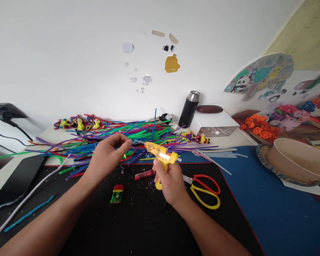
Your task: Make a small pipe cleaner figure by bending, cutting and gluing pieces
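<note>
My right hand (170, 183) grips the handle of a yellow glue gun (161, 154), its nozzle pointing left. My left hand (108, 156) is pinched shut on a small pale-blue pipe-cleaner piece (137, 142) held right at the nozzle tip. Both hands hover over a black mat (122, 220). Behind them lies a big pile of coloured pipe cleaners (117, 137). A small red, green and yellow craft figure (117, 194) lies on the mat below my left hand.
Red-and-yellow scissors (205, 190) lie right of my hand; a red stick (144, 174) lies between. Clear glue sticks (218, 153), a black flask (189, 108), a white box (216, 124), a beige bowl (293, 160), a phone (18, 179), a white cord (29, 195).
</note>
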`<state>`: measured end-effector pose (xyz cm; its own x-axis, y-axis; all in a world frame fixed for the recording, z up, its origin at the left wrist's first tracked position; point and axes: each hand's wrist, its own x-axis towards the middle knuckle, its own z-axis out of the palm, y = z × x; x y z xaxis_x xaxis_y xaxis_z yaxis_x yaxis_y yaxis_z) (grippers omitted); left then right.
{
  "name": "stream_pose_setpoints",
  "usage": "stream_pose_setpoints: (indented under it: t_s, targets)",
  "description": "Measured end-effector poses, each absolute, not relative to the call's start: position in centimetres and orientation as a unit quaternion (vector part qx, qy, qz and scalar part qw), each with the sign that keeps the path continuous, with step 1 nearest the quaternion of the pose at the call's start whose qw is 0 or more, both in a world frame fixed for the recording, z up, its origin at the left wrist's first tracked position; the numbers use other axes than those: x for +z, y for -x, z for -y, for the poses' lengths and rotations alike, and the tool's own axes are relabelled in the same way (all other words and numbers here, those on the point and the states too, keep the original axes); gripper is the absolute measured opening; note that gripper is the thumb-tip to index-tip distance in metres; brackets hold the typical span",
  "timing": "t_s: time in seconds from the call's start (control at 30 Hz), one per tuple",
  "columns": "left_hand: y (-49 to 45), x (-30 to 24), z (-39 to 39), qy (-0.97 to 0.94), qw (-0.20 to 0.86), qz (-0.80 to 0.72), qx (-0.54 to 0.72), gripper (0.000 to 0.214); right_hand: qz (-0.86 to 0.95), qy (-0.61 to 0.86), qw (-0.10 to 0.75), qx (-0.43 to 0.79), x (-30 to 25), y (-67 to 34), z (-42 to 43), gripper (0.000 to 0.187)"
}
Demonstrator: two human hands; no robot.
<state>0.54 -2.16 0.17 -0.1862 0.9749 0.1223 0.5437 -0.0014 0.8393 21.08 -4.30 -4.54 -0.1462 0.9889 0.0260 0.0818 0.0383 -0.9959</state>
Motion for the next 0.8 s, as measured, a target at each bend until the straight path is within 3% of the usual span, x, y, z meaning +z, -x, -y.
stream_pose_setpoints:
  t_s: [0.8]
  targets:
    - [-0.61,0.20,2.34,-0.587,0.255,-0.658,0.396,0.033,0.568,0.480,0.447,0.498,-4.64,-20.95,4.47,0.044]
